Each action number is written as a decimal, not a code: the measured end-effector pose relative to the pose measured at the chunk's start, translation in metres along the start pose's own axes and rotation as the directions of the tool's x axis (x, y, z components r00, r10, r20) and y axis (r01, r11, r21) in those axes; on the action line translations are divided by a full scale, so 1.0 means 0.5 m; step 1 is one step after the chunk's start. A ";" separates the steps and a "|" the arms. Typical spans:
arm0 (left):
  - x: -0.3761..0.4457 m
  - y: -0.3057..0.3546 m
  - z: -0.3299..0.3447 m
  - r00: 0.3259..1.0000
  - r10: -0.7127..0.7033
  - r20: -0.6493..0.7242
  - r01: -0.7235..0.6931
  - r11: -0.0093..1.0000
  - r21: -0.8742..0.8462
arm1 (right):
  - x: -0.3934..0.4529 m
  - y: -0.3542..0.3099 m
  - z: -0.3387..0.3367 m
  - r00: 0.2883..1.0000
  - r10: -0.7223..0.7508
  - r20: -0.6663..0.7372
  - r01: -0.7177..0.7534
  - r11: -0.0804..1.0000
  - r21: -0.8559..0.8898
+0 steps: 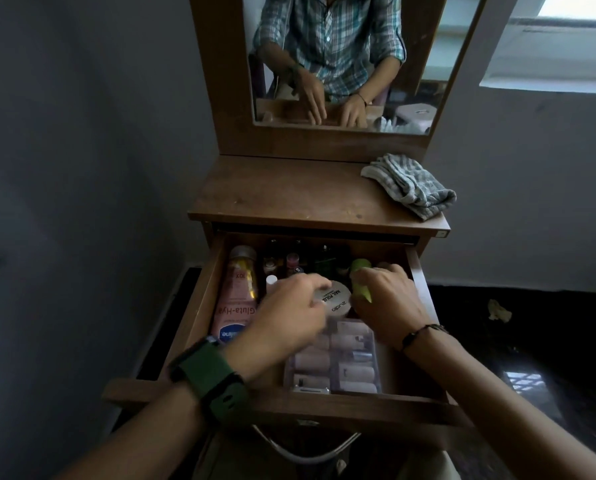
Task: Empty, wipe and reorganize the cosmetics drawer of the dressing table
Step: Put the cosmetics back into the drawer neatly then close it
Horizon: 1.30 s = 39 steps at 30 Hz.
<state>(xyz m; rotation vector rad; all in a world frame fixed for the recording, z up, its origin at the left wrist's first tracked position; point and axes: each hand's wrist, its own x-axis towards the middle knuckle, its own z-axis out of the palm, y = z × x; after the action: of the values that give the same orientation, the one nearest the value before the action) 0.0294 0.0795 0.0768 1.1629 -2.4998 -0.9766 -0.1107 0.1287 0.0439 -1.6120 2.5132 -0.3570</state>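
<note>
The wooden drawer [199,306] of the dressing table is pulled out and full of cosmetics. My left hand [286,313], with a green watch on the wrist, grips a round white nail polish remover tub [336,301] in the drawer's middle. My right hand [386,299] is closed around a light green tube [360,277] at the right. A pink lotion bottle [232,306] lies along the left side. A clear plastic box [338,362] of small items sits at the front. Small dark bottles [300,261] stand at the back.
A grey checked cloth [410,185] lies crumpled on the right of the wooden tabletop [282,192]. A mirror [331,60] stands behind it. A metal handle [307,448] hangs below the drawer front. Dark floor with a scrap of litter [499,310] lies to the right.
</note>
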 end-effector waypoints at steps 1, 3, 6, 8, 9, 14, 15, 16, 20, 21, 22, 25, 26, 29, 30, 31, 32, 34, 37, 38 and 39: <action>-0.015 -0.014 -0.018 0.995 0.063 -0.072 -0.062 0.998 0.013 | -0.016 0.007 -0.009 1.000 -0.011 -0.028 0.012 0.999 0.032; -0.053 -0.055 -0.050 0.959 0.182 -0.216 -0.167 0.982 0.086 | -0.057 0.024 -0.024 0.994 -0.045 -0.097 0.053 0.995 0.082; -0.113 -0.133 -0.077 0.914 0.224 -0.338 -0.154 0.963 0.222 | -0.123 0.050 -0.037 0.980 -0.041 -0.194 0.075 0.982 0.172; -0.142 -0.191 -0.081 0.894 0.201 -0.399 -0.090 0.956 0.280 | -0.163 0.068 -0.034 0.966 -0.008 -0.259 0.066 0.974 0.218; -0.149 -0.213 -0.083 0.887 0.174 -0.427 -0.052 0.958 0.282 | -0.180 0.076 -0.029 0.955 0.010 -0.298 0.059 0.973 0.223; -0.156 -0.244 -0.070 0.809 0.108 -0.577 0.036 0.972 0.233 | -0.238 0.085 0.002 0.877 0.059 -0.476 0.030 0.984 0.178; -0.160 -0.243 -0.067 0.781 0.088 -0.618 0.030 0.983 0.179 | -0.243 0.082 0.004 0.853 0.068 -0.517 0.028 0.984 0.174; -0.165 -0.243 -0.064 0.748 0.033 -0.663 0.023 0.997 0.075 | -0.247 0.081 0.006 0.829 0.084 -0.552 0.018 0.984 0.177; -0.185 -0.246 -0.042 0.652 -0.421 -0.631 -0.054 0.804 -0.592 | -0.264 0.085 0.022 0.731 0.316 -0.604 -0.102 0.927 0.362; -0.188 -0.248 -0.037 0.626 -0.500 -0.598 -0.081 0.721 -0.688 | -0.266 0.085 0.026 0.704 0.412 -0.578 -0.121 0.872 0.474; -0.190 -0.249 -0.032 0.609 -0.567 -0.555 -0.098 0.641 -0.761 | -0.267 0.087 0.033 0.685 0.490 -0.538 -0.136 0.813 0.567; -0.184 -0.241 -0.019 0.560 -0.643 -0.521 -0.110 0.566 -0.817 | -0.261 0.089 0.043 0.670 0.548 -0.501 -0.134 0.753 0.644; -0.179 -0.237 -0.018 0.547 -0.647 -0.532 -0.110 0.574 -0.811 | -0.258 0.089 0.044 0.665 0.552 -0.504 -0.132 0.750 0.648; -0.156 -0.239 -0.020 0.534 -0.653 -0.537 -0.107 0.578 -0.809 | -0.244 0.092 0.048 0.663 0.549 -0.508 -0.123 0.750 0.650; -0.147 -0.243 -0.020 0.537 -0.651 -0.536 -0.104 0.580 -0.808 | -0.236 0.095 0.049 0.663 0.549 -0.510 -0.123 0.751 0.649; -0.137 -0.246 -0.021 0.542 -0.645 -0.539 -0.098 0.588 -0.803 | -0.227 0.098 0.049 0.661 0.551 -0.510 -0.125 0.750 0.649; -0.126 -0.251 -0.022 0.545 -0.638 -0.544 -0.095 0.598 -0.796 | -0.215 0.101 0.049 0.657 0.554 -0.512 -0.128 0.750 0.649; -0.102 -0.256 -0.026 0.547 -0.628 -0.553 -0.096 0.610 -0.787 | -0.189 0.107 0.047 0.654 0.561 -0.508 -0.137 0.747 0.650; -0.057 -0.266 -0.034 0.537 -0.602 -0.592 -0.075 0.664 -0.744 | -0.149 0.110 0.040 0.667 0.564 -0.487 -0.165 0.749 0.641; -0.043 -0.269 -0.037 0.534 -0.595 -0.601 -0.063 0.680 -0.730 | -0.137 0.110 0.036 0.671 0.565 -0.480 -0.180 0.752 0.634; -0.030 -0.272 -0.038 0.532 -0.593 -0.604 -0.051 0.689 -0.723 | -0.125 0.111 0.032 0.676 0.568 -0.470 -0.193 0.752 0.630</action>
<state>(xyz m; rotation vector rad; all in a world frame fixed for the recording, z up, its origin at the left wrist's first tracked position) 0.1292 0.0179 0.0042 1.3506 -1.0516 -0.9610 -0.1293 0.2058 0.0126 -0.7344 2.7069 -1.6236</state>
